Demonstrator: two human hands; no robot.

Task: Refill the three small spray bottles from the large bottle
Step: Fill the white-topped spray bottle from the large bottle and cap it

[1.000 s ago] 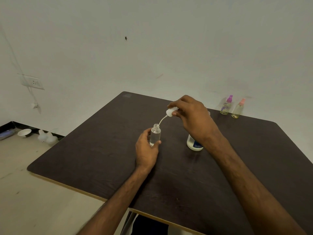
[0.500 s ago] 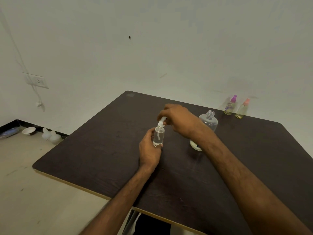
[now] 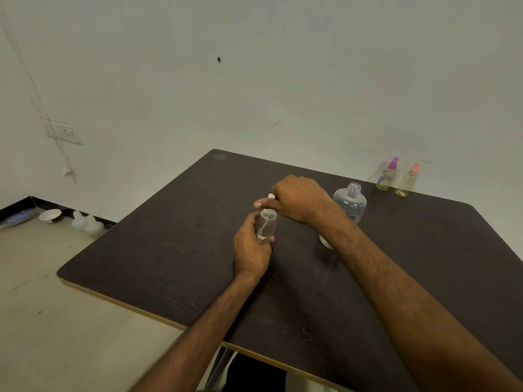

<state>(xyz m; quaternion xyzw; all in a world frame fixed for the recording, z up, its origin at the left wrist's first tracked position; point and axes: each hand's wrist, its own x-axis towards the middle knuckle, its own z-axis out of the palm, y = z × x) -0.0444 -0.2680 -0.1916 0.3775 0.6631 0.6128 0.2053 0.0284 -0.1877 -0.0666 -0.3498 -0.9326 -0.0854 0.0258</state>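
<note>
Near the middle of the dark table (image 3: 169, 250), the left hand (image 3: 252, 250) wraps its fingers around a small clear spray bottle (image 3: 266, 225) standing upright. The right hand (image 3: 300, 199) sits on top of it, fingertips pinching the white spray cap (image 3: 271, 196) at the bottle's neck (the thin tube shows inside the bottle). Just to the right stands the large bottle (image 3: 350, 202), uncapped. Two more small bottles, one purple-topped (image 3: 387, 174) and one pink-topped (image 3: 407, 180), stand side by side at the far edge by the wall.
</note>
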